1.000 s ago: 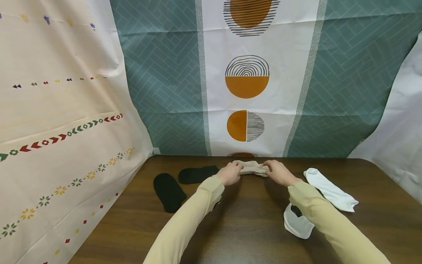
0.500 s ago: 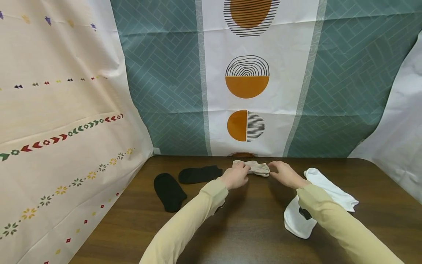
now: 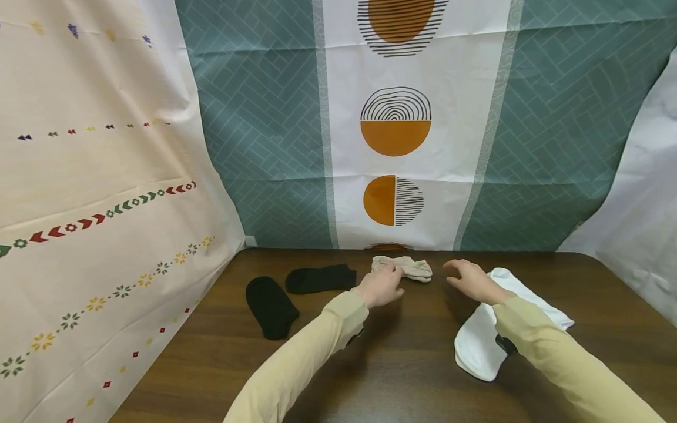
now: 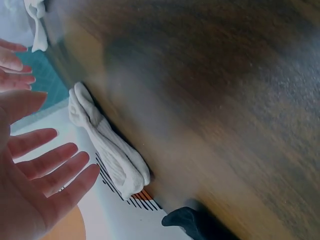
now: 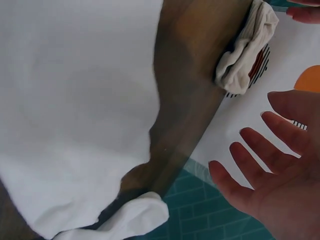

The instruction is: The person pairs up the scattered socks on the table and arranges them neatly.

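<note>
A beige pair of socks (image 3: 418, 269), folded together, lies near the table's back edge. My left hand (image 3: 382, 284) hovers just in front of it and overlaps it in the head view. In the left wrist view the fingers (image 4: 60, 160) are spread and relaxed, apart from the beige socks (image 4: 107, 142). To the right, my right hand (image 3: 472, 281) is held above the table with loose fingers (image 5: 265, 145) and nothing in them. Beneath the right forearm lie two white socks (image 3: 478, 346), partly covered by the sleeve.
Two black socks lie at the left, one slanted (image 3: 271, 308) and one crosswise (image 3: 319, 279). The brown wooden table (image 3: 402, 376) ends at a hanging patterned cloth (image 3: 394, 200) at the back. A cream embroidered cloth (image 3: 106, 247) hangs on the left.
Both hands have let go of the beige socks, which stay in place. The right hand has drawn away to the right; the left has come slightly forward and rightward.
</note>
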The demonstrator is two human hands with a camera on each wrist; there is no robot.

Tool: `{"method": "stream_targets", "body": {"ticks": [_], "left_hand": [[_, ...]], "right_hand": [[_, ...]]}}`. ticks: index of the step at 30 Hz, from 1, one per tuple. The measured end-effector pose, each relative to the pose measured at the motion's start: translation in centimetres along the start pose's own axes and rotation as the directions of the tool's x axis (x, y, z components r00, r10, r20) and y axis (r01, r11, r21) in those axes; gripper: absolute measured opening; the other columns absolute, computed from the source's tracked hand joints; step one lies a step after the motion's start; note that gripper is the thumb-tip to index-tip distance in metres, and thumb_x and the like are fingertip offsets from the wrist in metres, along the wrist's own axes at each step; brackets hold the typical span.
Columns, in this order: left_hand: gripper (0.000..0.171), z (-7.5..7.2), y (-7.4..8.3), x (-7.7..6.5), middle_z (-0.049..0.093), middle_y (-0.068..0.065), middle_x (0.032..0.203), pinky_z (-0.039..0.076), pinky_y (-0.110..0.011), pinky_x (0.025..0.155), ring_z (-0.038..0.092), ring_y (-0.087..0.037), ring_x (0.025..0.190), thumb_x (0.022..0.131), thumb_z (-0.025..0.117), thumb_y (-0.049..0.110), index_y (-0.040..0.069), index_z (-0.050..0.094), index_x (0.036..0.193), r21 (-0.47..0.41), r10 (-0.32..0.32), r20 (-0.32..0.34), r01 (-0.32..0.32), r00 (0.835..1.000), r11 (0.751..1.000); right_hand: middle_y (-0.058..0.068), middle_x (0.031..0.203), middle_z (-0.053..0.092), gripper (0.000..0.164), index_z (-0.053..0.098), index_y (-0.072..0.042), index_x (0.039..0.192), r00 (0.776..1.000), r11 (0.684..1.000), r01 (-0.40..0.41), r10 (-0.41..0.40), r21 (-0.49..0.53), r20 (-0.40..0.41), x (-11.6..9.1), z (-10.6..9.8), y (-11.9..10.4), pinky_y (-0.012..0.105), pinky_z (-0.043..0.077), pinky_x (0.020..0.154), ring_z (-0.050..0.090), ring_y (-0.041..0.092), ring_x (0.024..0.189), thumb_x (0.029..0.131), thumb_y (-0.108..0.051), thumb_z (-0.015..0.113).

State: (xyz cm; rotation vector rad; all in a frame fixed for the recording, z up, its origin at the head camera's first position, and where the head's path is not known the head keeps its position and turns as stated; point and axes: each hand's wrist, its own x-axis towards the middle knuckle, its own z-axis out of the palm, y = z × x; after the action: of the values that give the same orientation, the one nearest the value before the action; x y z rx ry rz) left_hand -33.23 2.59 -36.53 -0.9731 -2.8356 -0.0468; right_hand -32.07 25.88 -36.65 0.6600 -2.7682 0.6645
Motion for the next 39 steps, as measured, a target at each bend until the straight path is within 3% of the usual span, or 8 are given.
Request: {"method": "stream_targets", "body": {"ticks": [10,22,39], "left_hand": [[0.030,0.4,1.1,0.0,0.053,-0.001,0.099,0.046,-0.027,0.067,0.054,-0.012,0.089,0.086,0.060,0.032,0.012,0.055,0.108,-0.002,0.035,0.005,-0.035,0.999,0.999],[0.035,0.1,3.4,-0.1,0.053,0.003,0.107,0.045,-0.027,0.067,0.053,-0.008,0.092,0.087,0.058,0.034,0.012,0.056,0.114,-0.060,0.060,0.068,-0.056,0.996,0.997],[0.033,1.0,6.2,-0.5,0.053,0.007,0.091,0.044,-0.023,0.063,0.052,-0.006,0.080,0.086,0.059,0.038,0.015,0.059,0.109,-0.112,0.108,0.091,-0.097,0.990,0.989]], "right_hand": [[0.028,0.102,0.055,0.028,0.053,0.015,0.105,1.000,1.000,-0.014,0.014,0.008,0.018,-1.4,-0.4,1.1,0.051,0.037,0.082,0.049,0.044,0.099,0.081,0.002,0.058],[0.028,0.096,0.056,0.027,0.053,0.017,0.101,1.000,1.000,-0.014,0.014,0.003,0.026,-2.8,-0.7,2.3,0.051,0.040,0.077,0.052,0.044,0.092,0.079,0.003,0.060],[0.026,0.095,0.057,0.026,0.055,0.015,0.100,0.996,0.998,-0.063,0.062,0.005,0.058,-4.7,-1.0,3.5,0.051,0.041,0.076,0.053,0.042,0.091,0.079,0.002,0.062]]}}
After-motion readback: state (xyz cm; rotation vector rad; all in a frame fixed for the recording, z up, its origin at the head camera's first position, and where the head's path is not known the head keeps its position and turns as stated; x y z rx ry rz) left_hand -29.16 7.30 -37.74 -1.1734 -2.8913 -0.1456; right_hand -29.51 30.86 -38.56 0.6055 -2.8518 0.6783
